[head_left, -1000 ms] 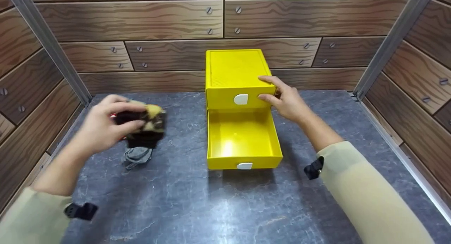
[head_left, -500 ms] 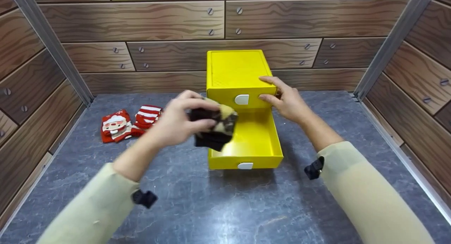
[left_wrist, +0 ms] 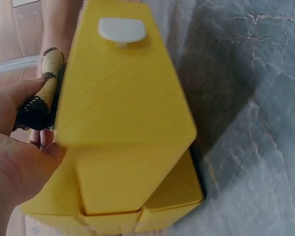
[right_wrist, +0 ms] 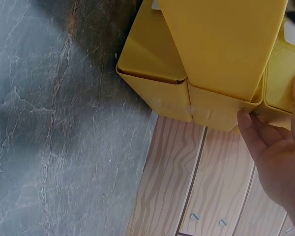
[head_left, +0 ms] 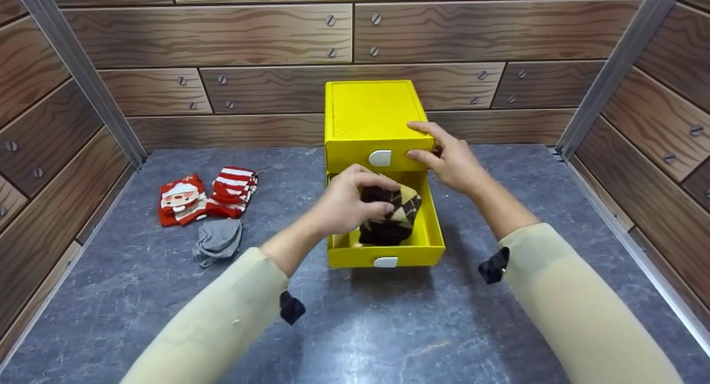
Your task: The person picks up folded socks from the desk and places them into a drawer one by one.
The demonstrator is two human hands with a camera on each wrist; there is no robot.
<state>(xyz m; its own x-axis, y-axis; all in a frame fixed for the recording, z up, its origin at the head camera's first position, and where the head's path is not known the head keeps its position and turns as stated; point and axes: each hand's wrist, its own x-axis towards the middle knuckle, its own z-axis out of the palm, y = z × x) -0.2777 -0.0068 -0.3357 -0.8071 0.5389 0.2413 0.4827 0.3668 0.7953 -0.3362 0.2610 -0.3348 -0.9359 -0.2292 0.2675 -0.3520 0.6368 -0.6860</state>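
Note:
My left hand (head_left: 352, 203) pinches a folded pair of brown-and-tan argyle socks (head_left: 407, 206) between thumb and fingers. The socks are over and partly inside the pulled-out yellow drawer (head_left: 435, 228); whether they touch its floor cannot be told. In the left wrist view the socks (left_wrist: 51, 71) show beside the drawer's wall. With thumb on the front face and index finger on top, my right hand (head_left: 455, 156) grips the upper right corner of the yellow drawer unit (head_left: 377, 109). The right wrist view has the right hand's fingers (right_wrist: 258, 137) against the unit's side.
Red-and-white Santa socks (head_left: 183, 198), with a striped part (head_left: 236, 184), lie on the grey marbled table (head_left: 166, 301) at left. Grey socks (head_left: 219, 240) lie just in front of them. Wood-patterned walls (head_left: 266, 34) enclose the back and sides. A lower drawer (right_wrist: 152, 44) sits beneath the pulled-out one.
My left hand has carried the argyle socks rightward from above the other socks to the pulled-out drawer, uncovering the Santa and grey socks. The right hand has stayed at the unit's corner.

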